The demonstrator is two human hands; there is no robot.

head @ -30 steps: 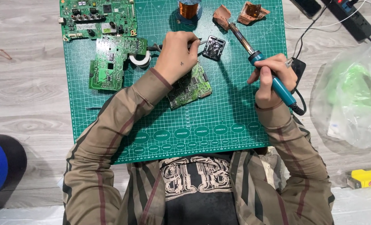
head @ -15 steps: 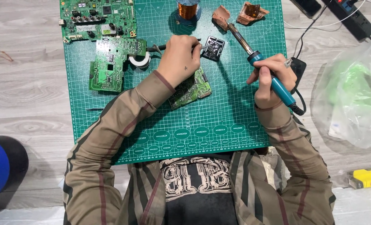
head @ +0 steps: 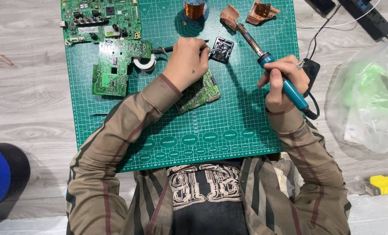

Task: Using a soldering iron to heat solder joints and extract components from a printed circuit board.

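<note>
soldering iron point(head: 270, 65) sits in your right hand point(head: 283, 82), fingers wrapped tight round the blue handle like a pen, so the metal shaft runs up and away from the grip toward the far edge of the green cutting mat point(head: 246, 113). held that way, the hot tip stays well clear of your knuckles and points at the brown sponge holder point(head: 229, 14) just past it; whether the tip touches the holder i cannot tell. the black cord leaves the back of the handle and drops off the mat's edge behind your wrist.

your left hand point(head: 187, 63) is closed, pinching a thin tool or wire point(head: 211, 50) whose end reaches a small dark square part point(head: 222, 48) just beyond your fingertips. what exactly you pinch is too small to tell. under that wrist lies a small green circuit board point(head: 198, 93), likely pinned flat by the heel of your hand.

outward from the left grip: a roll of white tape point(head: 144, 63) just beside it, a mid-sized green board point(head: 113, 69) further out, and a large board point(head: 100, 19) beyond that. a copper-coloured spool point(head: 194, 9) stands past your knuckles, between both hands. another brown holder point(head: 262, 11) sits near the first. off the mat, beyond your right hand, lie a clear plastic bag point(head: 368, 100), a power strip point(head: 368, 17) and a yellow tool point(head: 385, 185).

between iron tip and the dark part nothing stands; the spool is nearest.
</note>
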